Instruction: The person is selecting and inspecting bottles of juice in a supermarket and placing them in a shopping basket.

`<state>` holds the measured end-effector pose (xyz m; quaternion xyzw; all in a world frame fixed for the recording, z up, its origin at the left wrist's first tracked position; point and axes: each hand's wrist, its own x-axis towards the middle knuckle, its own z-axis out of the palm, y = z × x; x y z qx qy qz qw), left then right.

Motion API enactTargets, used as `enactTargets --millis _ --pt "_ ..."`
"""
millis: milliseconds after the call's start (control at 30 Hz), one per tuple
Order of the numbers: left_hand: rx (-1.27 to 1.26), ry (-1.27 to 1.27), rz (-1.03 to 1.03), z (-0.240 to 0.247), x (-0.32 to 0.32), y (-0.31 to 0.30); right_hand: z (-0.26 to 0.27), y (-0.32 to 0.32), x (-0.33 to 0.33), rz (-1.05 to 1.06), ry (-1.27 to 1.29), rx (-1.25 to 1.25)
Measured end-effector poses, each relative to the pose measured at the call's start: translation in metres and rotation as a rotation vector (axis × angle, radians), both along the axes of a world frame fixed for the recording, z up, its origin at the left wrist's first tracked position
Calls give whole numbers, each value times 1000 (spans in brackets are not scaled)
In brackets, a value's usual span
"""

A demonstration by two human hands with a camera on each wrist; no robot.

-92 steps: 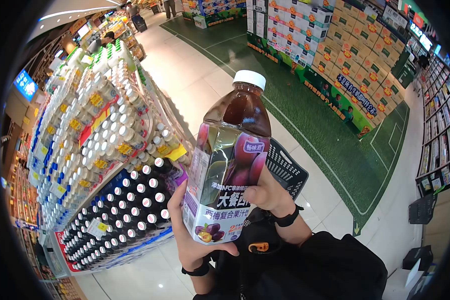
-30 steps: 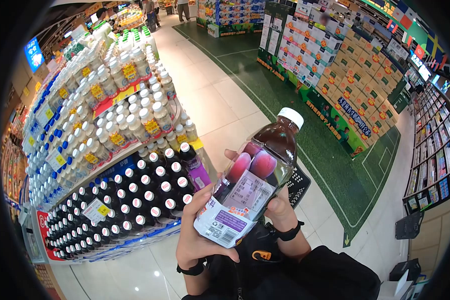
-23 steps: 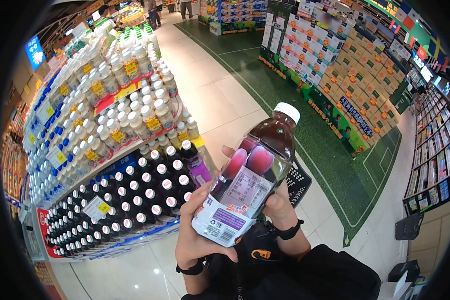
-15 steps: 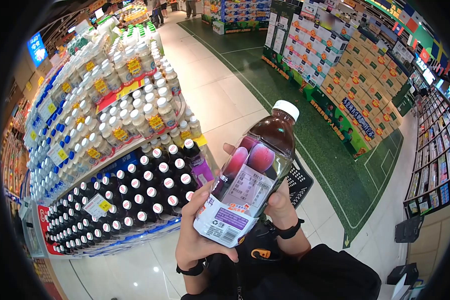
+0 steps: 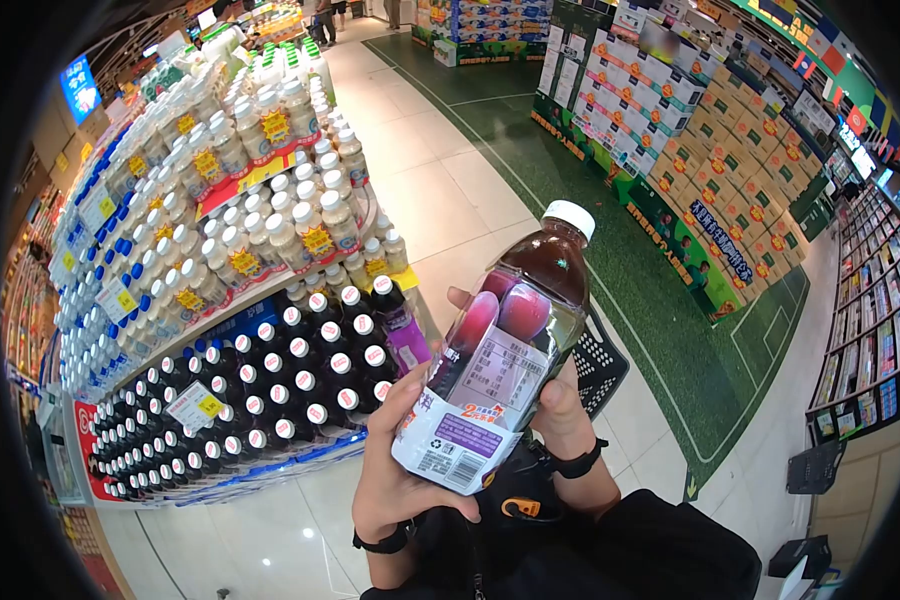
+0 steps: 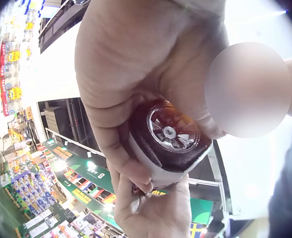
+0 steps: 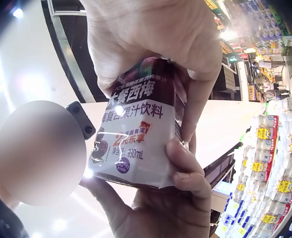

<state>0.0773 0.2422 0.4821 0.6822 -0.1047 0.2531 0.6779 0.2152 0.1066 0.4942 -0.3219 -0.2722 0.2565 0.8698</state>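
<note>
A plum juice bottle (image 5: 545, 275) with a white cap is held up in both hands, tilted with its cap toward the upper right. Its text panel and barcode face the head camera. My left hand (image 5: 390, 480) grips the lower end, thumb along the base. On the other side my right hand (image 5: 562, 415) grips the bottle's middle, thumb on the near face. The left wrist view shows the round, ribbed base of the bottle (image 6: 170, 131) between the left fingers and thumb. In the right wrist view the front label of the bottle (image 7: 136, 129) reads 930mL.
Left stands a stepped display with rows of dark, white-capped bottles (image 5: 305, 380) below pale drink bottles (image 5: 260, 240). A black shopping basket (image 5: 598, 370) is partly behind the right hand. Stacked cartons (image 5: 735, 190) stand on green flooring (image 5: 660, 330); shelves (image 5: 865, 310) line the right.
Since the earliest frame the bottle has been turned from its front label to the barcode side, tilted rightward and lowered. Over the last second both hands keep their grip; the scene shifts slightly.
</note>
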Motion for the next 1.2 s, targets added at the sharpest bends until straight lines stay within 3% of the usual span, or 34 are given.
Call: enactTargets --millis 1200 --pt "48 -12 29 5 -5 -10 5 -3 -5 -43 -26 -43"
